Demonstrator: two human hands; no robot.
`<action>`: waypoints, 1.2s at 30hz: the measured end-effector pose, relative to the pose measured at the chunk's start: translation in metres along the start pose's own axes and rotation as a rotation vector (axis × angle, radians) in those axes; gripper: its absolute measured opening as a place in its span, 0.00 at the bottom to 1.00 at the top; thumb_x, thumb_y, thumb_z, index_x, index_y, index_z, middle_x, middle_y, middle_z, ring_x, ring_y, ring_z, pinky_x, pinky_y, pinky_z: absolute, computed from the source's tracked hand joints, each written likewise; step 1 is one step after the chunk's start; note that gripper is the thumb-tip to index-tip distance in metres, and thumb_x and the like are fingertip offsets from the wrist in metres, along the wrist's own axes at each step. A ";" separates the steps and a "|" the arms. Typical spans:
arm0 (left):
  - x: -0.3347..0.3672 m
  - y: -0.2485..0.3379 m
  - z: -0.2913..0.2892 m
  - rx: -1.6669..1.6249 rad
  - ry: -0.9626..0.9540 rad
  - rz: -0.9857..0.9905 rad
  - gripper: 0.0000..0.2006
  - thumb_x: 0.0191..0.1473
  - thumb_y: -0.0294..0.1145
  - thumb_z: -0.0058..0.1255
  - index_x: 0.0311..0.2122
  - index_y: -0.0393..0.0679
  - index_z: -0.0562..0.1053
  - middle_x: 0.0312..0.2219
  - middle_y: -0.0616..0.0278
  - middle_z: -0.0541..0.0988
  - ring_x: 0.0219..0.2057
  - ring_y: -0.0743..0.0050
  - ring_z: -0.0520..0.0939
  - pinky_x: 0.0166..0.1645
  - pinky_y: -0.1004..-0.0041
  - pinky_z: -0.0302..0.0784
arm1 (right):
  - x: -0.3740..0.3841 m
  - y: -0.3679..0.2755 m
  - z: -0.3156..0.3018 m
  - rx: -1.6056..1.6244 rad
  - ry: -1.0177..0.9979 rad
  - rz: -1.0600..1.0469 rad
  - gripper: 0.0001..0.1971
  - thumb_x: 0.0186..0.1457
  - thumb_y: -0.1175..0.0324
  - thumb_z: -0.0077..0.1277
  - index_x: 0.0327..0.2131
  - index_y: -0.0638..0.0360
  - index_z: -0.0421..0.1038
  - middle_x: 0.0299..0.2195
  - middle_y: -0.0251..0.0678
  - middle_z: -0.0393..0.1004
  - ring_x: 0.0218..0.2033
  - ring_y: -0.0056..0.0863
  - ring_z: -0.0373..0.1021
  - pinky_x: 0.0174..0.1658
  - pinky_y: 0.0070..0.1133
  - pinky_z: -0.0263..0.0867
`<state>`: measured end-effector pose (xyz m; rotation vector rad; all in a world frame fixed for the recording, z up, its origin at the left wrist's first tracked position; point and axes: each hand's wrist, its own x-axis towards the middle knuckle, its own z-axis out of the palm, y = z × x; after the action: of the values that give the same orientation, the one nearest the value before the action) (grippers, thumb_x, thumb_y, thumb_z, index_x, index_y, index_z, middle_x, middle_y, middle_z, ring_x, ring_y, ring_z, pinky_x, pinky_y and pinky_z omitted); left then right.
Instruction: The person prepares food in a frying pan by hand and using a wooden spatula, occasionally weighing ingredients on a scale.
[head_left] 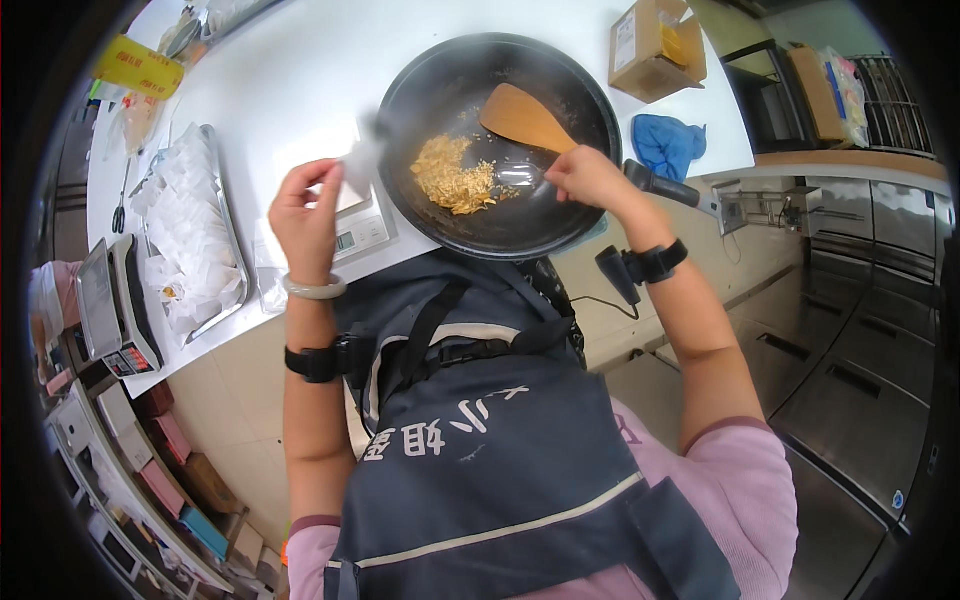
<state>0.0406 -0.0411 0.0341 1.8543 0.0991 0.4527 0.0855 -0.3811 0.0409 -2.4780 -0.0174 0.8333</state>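
Observation:
My left hand (308, 215) is raised beside the wok, thumb and fingers pinching a small white translucent bag (360, 168). Below that bag is a small white kitchen scale (365, 235). My right hand (588, 178) reaches over the right side of the black wok (545, 225), its fingers closed on a clear plastic spoon (518, 176). The spoon's bowl is next to a pile of yellowish, crumbly flakes (452, 178) on the wok's bottom. Against the wok's upper right wall leans a wooden spatula (525, 117), close to my right hand.
Left of me lies a metal tray (240, 255) heaped with white paper bags (185, 230). A larger scale (120, 305) stands at the table's left edge, near scissors (122, 200). Right of the wok are a blue cloth (668, 145), a cardboard box (650, 50) and the wok handle (665, 187).

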 end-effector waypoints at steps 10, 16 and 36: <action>0.025 -0.076 -0.047 0.583 -0.011 0.203 0.05 0.44 0.29 0.56 0.28 0.42 0.76 0.27 0.59 0.76 0.33 0.64 0.76 0.38 0.70 0.70 | 0.003 0.002 0.038 0.105 0.189 0.015 0.10 0.51 0.64 0.49 0.30 0.60 0.76 0.18 0.34 0.75 0.23 0.28 0.72 0.31 0.24 0.65; 0.020 -0.064 -0.052 0.541 0.022 0.043 0.08 0.44 0.33 0.58 0.32 0.45 0.77 0.32 0.62 0.76 0.35 0.67 0.76 0.39 0.71 0.70 | 0.004 0.011 0.051 0.249 0.226 0.049 0.10 0.51 0.65 0.49 0.30 0.60 0.76 0.19 0.34 0.76 0.24 0.27 0.73 0.31 0.23 0.65; 0.017 -0.061 -0.059 0.562 -0.036 0.225 0.07 0.43 0.27 0.56 0.32 0.43 0.77 0.29 0.58 0.76 0.34 0.62 0.75 0.41 0.69 0.70 | 0.004 -0.003 0.070 0.278 0.168 0.045 0.10 0.51 0.65 0.49 0.29 0.61 0.76 0.20 0.34 0.76 0.25 0.28 0.73 0.33 0.24 0.66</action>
<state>0.0446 0.0369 -0.0030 2.4390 -0.0105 0.5884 0.0496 -0.3444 -0.0068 -2.2822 0.2007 0.5979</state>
